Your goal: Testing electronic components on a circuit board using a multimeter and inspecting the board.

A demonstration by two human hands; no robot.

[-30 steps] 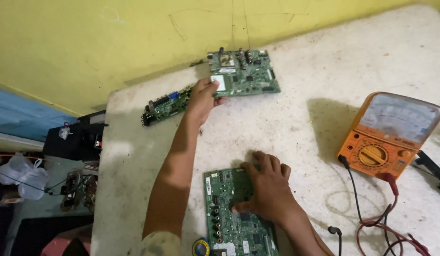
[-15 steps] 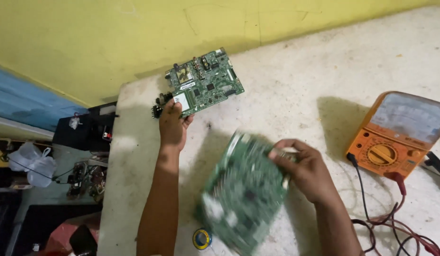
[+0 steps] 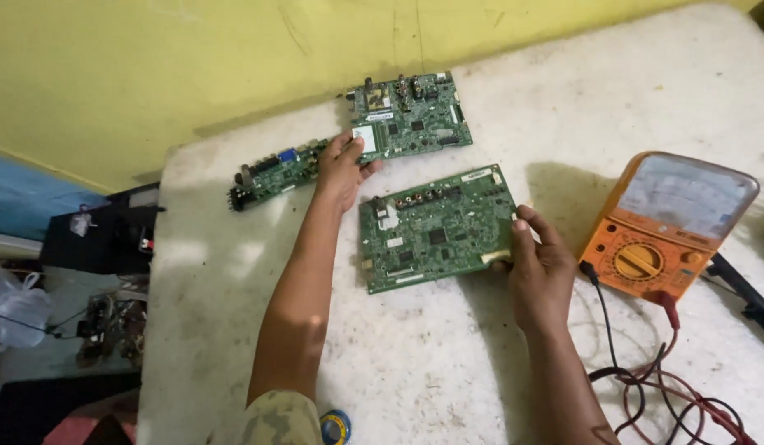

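head view, looking steeply down, close over white table (image 3: 448, 371)

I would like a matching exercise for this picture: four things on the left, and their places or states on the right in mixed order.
1. near circuit board
2. far circuit board
3. orange multimeter
4. narrow circuit board

a. at the table's left edge, by the wall
b. right hand at its right edge
c. right of both hands, leads attached
d. left hand at its corner

Pairs: 1-b, 2-d, 3-c, 4-a
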